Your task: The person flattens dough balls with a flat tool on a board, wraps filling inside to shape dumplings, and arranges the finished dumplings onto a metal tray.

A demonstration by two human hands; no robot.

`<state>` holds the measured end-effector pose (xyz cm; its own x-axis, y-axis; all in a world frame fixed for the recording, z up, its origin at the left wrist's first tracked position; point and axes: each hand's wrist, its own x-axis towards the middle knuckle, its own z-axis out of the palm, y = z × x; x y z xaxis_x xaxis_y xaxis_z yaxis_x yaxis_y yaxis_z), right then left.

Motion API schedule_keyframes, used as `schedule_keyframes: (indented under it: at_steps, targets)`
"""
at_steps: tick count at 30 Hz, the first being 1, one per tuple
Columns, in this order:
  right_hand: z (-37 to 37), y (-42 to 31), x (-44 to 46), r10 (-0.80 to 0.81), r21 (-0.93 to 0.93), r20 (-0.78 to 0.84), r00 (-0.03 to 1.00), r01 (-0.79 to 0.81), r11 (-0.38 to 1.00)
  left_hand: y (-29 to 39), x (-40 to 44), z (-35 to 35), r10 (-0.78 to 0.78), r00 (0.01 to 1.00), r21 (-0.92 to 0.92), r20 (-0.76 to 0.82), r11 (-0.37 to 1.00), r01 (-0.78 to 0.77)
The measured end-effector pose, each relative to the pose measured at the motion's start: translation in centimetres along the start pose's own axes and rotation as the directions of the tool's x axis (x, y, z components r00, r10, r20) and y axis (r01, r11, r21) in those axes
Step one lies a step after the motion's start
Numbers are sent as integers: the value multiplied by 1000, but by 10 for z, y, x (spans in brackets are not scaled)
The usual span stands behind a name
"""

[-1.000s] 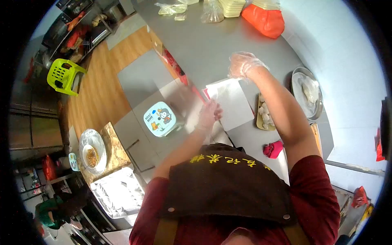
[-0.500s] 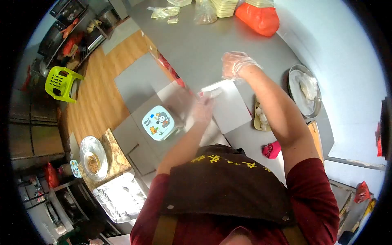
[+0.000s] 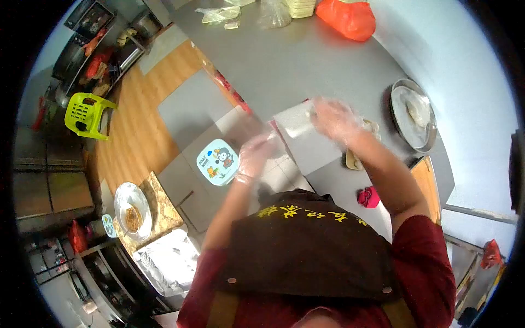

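Observation:
A white sheet (image 3: 314,145) lies on the grey counter at its near edge. My right hand (image 3: 334,119), in a clear plastic glove, is over the sheet's right side, its fingers smeared by motion. Also gloved, my left hand (image 3: 256,156) hangs just off the sheet's left edge, beside the counter; its fingers are blurred. Whether either hand holds anything cannot be made out. A tray (image 3: 353,160) with pale pieces is partly hidden under my right forearm. Nearer my body lies a dark pink cloth (image 3: 368,197).
A round metal pan (image 3: 402,117) with a plastic-wrapped pale lump is at the right. An orange-red bag (image 3: 345,19) and stacked trays (image 3: 299,7) stand at the far side. Left are a lidded box (image 3: 217,162), a bowl (image 3: 133,191) and a green chair (image 3: 87,115).
My right hand has come down nearer my body and to the right, over the sheet. My left hand has drawn back leftward from the sheet's edge.

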<state>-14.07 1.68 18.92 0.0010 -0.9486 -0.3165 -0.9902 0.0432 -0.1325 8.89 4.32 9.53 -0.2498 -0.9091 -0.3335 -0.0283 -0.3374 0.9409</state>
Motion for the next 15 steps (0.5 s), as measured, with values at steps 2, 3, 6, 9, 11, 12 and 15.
schedule_keyframes:
  at_steps: [2, 3, 6, 9, 11, 12, 15]
  targets:
    - [21, 0, -48, -41, 2, -75, 996, 41, 999, 17, -12, -4, -84, 996, -149, 28, 985, 87]
    - [57, 18, -56, -41, 115, -62, 997, 48, 992, 19, -14, -7, -85, 996, -155, 18, 984, 86]
    - [103, 31, -78, -111, 247, -192, 975, 157, 956, 27, -23, -11, -132, 987, -230, 96, 962, 151]
    - [111, 31, -76, -119, 304, -370, 921, 242, 921, 43, -41, 2, -144, 980, -487, 138, 851, 194]
    - [117, 33, -71, -250, 721, -195, 948, 311, 619, 57, -47, 11, -123, 937, -550, 327, 781, 295]
    - [119, 34, -70, -303, 827, -149, 941, 287, 484, 54, -45, 14, -118, 936, -548, 333, 784, 293]
    - [99, 11, -72, -480, 657, 253, 840, -514, -552, 44, -45, 20, -93, 922, -532, 376, 793, 297]
